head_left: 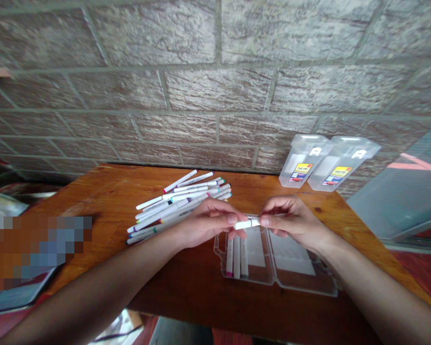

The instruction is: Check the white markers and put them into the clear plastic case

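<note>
Both my hands meet over an open clear plastic case (298, 282) that lies flat on the wooden table (104, 191). My left hand (208, 223) and my right hand (290, 220) pinch the two ends of one white marker (247, 224), held level above the case. Three white markers (236, 256) lie side by side in the case's left half. A loose pile of several white markers (179, 203) with coloured caps lies on the table just left of my left hand.
Two closed clear marker cases (326, 167) with yellow labels lean against the stone-block wall (201, 86) at the back right. A blurred patch covers something at the left edge. A grey surface lies to the right of the table.
</note>
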Demonstrator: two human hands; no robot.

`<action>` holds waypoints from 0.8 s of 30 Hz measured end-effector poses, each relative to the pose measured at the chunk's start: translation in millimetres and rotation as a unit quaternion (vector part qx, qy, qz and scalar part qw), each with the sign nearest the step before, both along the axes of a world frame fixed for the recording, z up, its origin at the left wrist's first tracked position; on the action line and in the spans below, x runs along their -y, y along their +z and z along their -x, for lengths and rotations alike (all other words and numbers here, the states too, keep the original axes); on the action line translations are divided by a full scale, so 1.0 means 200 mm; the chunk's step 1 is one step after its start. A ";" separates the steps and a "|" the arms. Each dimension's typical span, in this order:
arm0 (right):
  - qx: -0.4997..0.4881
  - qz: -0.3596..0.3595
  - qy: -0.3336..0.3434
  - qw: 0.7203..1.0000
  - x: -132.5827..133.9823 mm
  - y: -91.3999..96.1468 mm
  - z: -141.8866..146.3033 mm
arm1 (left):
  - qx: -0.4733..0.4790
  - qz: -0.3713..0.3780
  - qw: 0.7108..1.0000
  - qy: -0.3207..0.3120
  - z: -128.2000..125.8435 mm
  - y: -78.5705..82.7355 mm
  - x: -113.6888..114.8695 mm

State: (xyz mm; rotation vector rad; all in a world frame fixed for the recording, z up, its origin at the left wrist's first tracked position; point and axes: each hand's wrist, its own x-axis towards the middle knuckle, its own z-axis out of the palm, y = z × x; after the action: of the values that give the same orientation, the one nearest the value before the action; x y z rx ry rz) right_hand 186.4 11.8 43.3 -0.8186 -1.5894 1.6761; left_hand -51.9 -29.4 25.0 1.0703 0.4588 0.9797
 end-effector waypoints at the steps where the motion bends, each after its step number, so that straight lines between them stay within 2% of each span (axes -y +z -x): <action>1: 0.000 0.001 0.002 1.000 0.00 0.00 0.00 | -0.007 -0.001 1.000 0.003 0.00 0.00 0.00; 9: 0.001 0.008 0.011 1.000 0.01 0.02 0.00 | -0.060 -0.055 0.997 0.007 0.03 -0.01 -0.01; 14: 0.006 0.010 0.010 1.000 0.01 0.03 0.00 | -0.089 -0.066 0.993 0.038 0.04 0.01 -0.01; 24: 0.007 0.020 0.007 1.000 0.02 0.03 0.00 | -0.098 -0.031 0.992 0.075 0.02 0.05 0.01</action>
State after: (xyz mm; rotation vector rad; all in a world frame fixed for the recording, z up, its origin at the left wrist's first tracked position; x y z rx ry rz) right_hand 185.5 8.6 48.6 -0.8433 -1.5784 1.7199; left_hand -55.3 -31.9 36.0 1.2073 0.6810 1.0316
